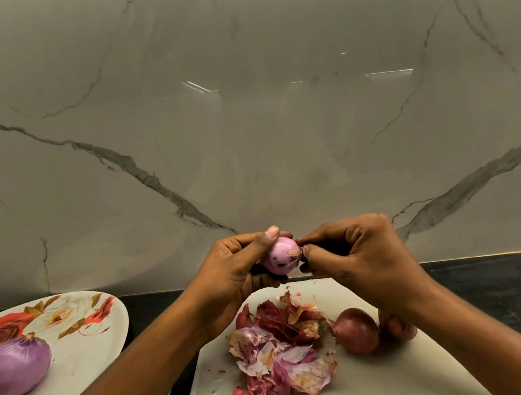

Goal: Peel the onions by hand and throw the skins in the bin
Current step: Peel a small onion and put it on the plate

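Note:
My left hand (pixel 229 276) grips a small, mostly peeled pink onion (pixel 280 259) above the white cutting board (pixel 389 375). My right hand (pixel 357 251) pinches a dry brown scrap of skin at the onion's tip. A pile of red and papery onion skins (pixel 281 352) lies on the board below. An unpeeled red onion (pixel 356 330) sits to the right of the pile, with another unpeeled onion (pixel 396 328) partly hidden behind my right forearm. A peeled purple onion (pixel 14 367) rests on a floral plate (pixel 84 350) at the left. No bin is in view.
A marble-patterned wall (pixel 242 117) rises right behind the dark countertop (pixel 509 281). The board has a dark handle slot (pixel 182 387) at its left edge, next to my left forearm.

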Demonstrator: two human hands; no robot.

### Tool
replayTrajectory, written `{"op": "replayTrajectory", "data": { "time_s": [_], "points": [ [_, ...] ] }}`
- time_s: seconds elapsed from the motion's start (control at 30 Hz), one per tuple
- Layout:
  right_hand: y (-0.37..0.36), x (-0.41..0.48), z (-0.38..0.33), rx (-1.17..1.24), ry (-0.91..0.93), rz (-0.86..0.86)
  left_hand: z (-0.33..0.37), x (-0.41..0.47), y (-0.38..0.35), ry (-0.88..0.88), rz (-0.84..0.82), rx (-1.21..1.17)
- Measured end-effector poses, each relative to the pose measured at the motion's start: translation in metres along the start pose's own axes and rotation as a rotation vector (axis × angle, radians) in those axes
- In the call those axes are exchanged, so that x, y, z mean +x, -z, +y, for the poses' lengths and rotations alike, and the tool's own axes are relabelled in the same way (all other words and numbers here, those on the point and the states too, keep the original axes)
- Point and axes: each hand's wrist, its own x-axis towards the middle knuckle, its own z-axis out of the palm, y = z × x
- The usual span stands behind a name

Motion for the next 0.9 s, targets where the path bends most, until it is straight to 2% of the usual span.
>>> {"op": "replayTrajectory", "data": {
  "time_s": [0.17, 0.4, 0.63, 0.9],
  "points": [
    [-0.0006, -0.0012, -0.0037, 0.075, -0.013, 0.005, -0.0013, 0.0017, 0.0015, -0.019, 0.000, -0.029],
    [-0.0018, 0.0001, 0.0019, -0.024, -0.012, 0.017, -0.0028, 0.0013, -0.0002, -0.017, -0.002, -0.028],
    [-0.0004, 0.0017, 0.0040, 0.008, -0.030, 0.107, -0.0027, 0.0039, 0.0020, -0.025, 0.042, -0.076],
    [-0.0030, -0.0027, 0.0006, -0.080, 0.067, 0.045, -0.0057, 0.0050, 0.0023, -0.078, 0.078, -0.034]
  ]
}}
